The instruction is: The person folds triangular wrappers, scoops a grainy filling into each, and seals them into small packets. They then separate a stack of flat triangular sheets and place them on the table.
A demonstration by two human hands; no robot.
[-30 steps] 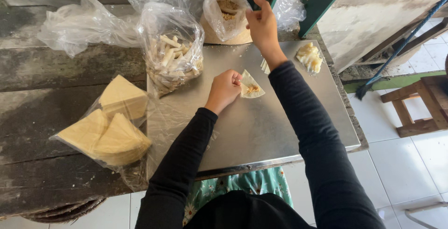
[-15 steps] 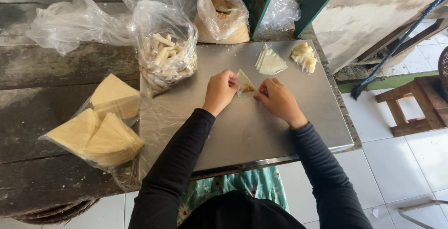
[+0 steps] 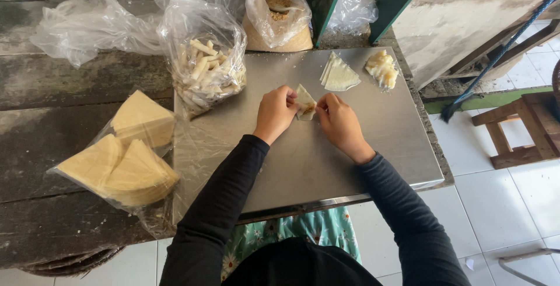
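Note:
My left hand point(image 3: 274, 113) and my right hand point(image 3: 339, 124) both pinch a small triangular pastry wrapper point(image 3: 304, 101) with brown filling showing in it, on a steel tray point(image 3: 344, 163). Just beyond the hands lies a thin stack of pale triangular wrappers point(image 3: 339, 74). To its right sits a small heap of pale yellowish pieces point(image 3: 382, 68). Both arms wear black sleeves.
A clear bag of rolled pastry sticks point(image 3: 205, 70) stands at the tray's far left corner. A bag of brown crumbly filling point(image 3: 277, 15) sits at the back. Bagged stacks of yellow triangular wrappers point(image 3: 119, 160) lie on the dark wooden table point(image 3: 41, 134). A wooden stool point(image 3: 519, 128) is on the right.
My right hand came back from the bag of filling at the rear and joined my left hand on the wrapper. The stack of wrappers is now uncovered behind the hands.

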